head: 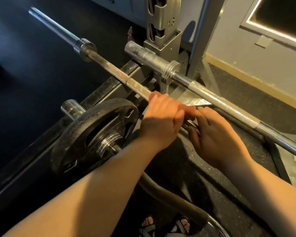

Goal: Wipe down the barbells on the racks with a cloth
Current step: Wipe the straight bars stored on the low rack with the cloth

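A rusty barbell (113, 69) runs from the upper left down to the middle of the view. My left hand (162, 115) grips its shaft from above, fingers curled round it. A reddish bit shows under those fingers; I cannot tell whether it is a cloth. My right hand (215, 135) lies just right of the left one. Its fingers are fairly straight, and the shaft passes between thumb and fingers. A chrome barbell (225, 101) lies beyond, running toward the right edge. A third bar carries a black weight plate (92, 134) at lower left.
A grey rack upright (162, 31) marked 13 stands behind the bars. A curved bar (169, 195) lies low in front, above sandalled feet (166, 224). Dark rubber floor spreads left; a grey wall with a wooden skirting (246, 77) is at right.
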A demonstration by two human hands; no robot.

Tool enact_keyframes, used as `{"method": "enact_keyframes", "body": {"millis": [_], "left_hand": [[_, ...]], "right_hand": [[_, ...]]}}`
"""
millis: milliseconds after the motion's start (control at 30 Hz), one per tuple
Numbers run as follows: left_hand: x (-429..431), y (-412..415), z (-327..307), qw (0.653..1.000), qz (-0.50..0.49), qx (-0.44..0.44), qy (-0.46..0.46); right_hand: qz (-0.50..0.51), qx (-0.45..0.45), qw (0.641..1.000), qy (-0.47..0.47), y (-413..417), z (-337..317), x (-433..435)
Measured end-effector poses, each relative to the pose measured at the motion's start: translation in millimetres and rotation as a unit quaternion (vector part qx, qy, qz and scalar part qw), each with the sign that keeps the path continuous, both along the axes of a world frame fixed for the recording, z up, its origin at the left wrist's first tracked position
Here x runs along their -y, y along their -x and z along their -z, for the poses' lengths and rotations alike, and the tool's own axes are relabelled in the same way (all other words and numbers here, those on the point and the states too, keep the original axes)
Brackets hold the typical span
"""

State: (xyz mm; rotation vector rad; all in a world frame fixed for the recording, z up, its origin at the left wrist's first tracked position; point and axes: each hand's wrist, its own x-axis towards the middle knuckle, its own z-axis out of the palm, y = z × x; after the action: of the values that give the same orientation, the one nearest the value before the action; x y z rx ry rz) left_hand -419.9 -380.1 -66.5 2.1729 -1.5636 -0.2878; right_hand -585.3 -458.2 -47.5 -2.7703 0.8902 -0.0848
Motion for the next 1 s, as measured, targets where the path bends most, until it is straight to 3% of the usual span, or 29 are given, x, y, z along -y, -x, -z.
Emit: {"method": "enact_keyframes", "body": {"millis": [67, 133, 167, 267, 300, 367, 500, 633, 700, 767, 833, 933, 1000], "left_hand": [[13, -12, -9, 0.995, -0.074, 0.060, -0.035], [22, -2, -27, 0.984, -0.164, 0.042, -0.061], [23, 9, -26, 0.985, -0.162, 0.029, -0.050], [2, 33, -14, 0.986, -0.073, -0.151, -0.007], [-6, 27, -11, 0.987, -0.034, -0.155, -0.012], [-3, 8, -9, 0.997, -0.017, -0.077, -0.004], [19, 0, -21, 0.989, -0.133, 0.045, -0.044], [1, 47, -20, 0.978, -0.094, -0.174, -0.061], [-11, 41, -16, 0.985, -0.032, -0.166, -0.040], [-8, 21, -10, 0.996, -0.006, -0.091, -0.002], [5, 2, -4, 0.997, -0.064, -0.048, 0.017], [14, 10, -4, 0.980, -0.164, -0.104, 0.038], [11, 26, -7, 0.977, -0.145, -0.152, 0.025]], "right_hand": [[0.022, -0.028, 0.999, 0.017, 0, 1, -3], [0.030, -0.043, 0.998, 0.019, 0, 0, -3], [0.026, -0.038, 0.999, 0.016, 0, 0, -3], [0.000, -0.004, 1.000, -0.002, 0, -2, -1], [-0.003, 0.004, 1.000, -0.003, 0, -3, -1], [0.005, 0.003, 1.000, 0.004, 0, -2, -2], [0.022, -0.038, 0.998, 0.036, 0, -1, -4], [0.000, -0.008, 1.000, 0.024, 2, -1, -4], [-0.007, -0.007, 1.000, 0.020, 3, -1, -3], [0.000, -0.018, 1.000, 0.019, 3, 0, -2], [0.018, -0.037, 0.999, 0.018, 4, 1, -3], [0.043, -0.058, 0.997, 0.008, 4, 0, -3], [0.053, -0.063, 0.997, 0.001, 4, 1, -3]]}}
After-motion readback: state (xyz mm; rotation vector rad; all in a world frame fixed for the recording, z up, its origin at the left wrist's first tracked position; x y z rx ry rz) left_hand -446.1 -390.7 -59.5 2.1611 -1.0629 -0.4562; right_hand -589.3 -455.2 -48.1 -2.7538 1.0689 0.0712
